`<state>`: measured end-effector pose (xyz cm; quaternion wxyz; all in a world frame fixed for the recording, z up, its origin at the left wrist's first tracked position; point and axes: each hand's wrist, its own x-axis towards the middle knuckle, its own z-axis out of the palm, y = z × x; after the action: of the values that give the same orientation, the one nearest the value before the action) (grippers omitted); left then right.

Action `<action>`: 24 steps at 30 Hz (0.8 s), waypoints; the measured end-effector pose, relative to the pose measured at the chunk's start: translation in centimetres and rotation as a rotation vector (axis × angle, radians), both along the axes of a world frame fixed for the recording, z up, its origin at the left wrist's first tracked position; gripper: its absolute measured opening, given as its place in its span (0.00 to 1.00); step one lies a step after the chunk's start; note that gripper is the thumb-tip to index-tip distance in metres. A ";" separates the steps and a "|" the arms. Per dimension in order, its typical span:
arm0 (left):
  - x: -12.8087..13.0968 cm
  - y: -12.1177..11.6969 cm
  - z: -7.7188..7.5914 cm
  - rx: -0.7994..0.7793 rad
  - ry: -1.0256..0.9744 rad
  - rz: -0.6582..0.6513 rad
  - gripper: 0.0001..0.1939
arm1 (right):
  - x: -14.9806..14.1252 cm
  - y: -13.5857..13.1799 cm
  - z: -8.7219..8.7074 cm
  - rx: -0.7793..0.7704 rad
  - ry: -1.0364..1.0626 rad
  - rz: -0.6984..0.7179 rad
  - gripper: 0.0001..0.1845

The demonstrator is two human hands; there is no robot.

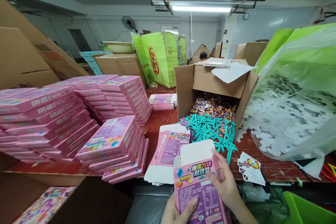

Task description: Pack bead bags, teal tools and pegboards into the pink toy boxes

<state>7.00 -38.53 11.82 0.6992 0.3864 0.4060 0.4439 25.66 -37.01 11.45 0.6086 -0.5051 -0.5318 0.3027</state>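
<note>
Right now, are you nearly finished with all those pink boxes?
Not yet. Done: stacks of closed pink boxes fill the table's left side. In hand: the left hand and right hand hold one pink box, its top flap open. Left: flat unfolded cartons lie in front, and teal sticks spill from the cardboard box.

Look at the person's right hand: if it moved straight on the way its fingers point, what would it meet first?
The right hand points up and left, already touching the pink carton. Beyond that, probably the flat carton stack on the table; depth is unclear.
</note>
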 end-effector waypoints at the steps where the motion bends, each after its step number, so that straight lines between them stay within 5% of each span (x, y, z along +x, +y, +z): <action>1: 0.2 0.3 -0.5 0.033 0.017 -0.004 0.31 | 0.1 -0.2 -0.9 -0.042 0.089 0.048 0.37; 5: 0.7 2.6 -1.7 0.215 0.173 0.016 0.41 | 0.5 -0.2 -3.1 -0.103 0.319 0.250 0.39; 7: 1.1 4.1 -2.3 0.299 0.306 0.083 0.36 | 0.8 0.1 -4.3 -0.150 0.358 0.282 0.30; 9: 1.7 5.1 -3.2 0.328 0.421 0.072 0.25 | 1.1 0.2 -5.8 -0.184 0.291 0.162 0.18; 12: 2.7 5.5 -4.9 0.350 0.459 -0.057 0.21 | 1.2 -0.3 -7.8 -0.153 0.082 -0.085 0.25; 14: 3.4 5.3 -5.6 0.406 0.440 0.028 0.18 | 1.2 -0.8 -8.4 -0.116 0.052 -0.208 0.19; 17: 4.2 4.8 -5.5 0.425 0.401 0.197 0.22 | 1.4 -1.2 -7.9 -0.110 0.126 -0.253 0.23; 21: 4.7 4.6 -3.9 0.320 0.388 -0.051 0.17 | 2.2 -1.5 -5.7 -0.090 0.126 -0.141 0.20; 24: 4.3 4.5 -3.2 0.393 0.369 -0.084 0.15 | 3.0 -2.0 -4.3 0.001 -0.009 -0.015 0.10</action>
<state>11.26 -33.99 8.57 0.5425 0.6056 0.4163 0.4069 28.68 -39.01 7.12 0.6088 -0.5102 -0.5307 0.2956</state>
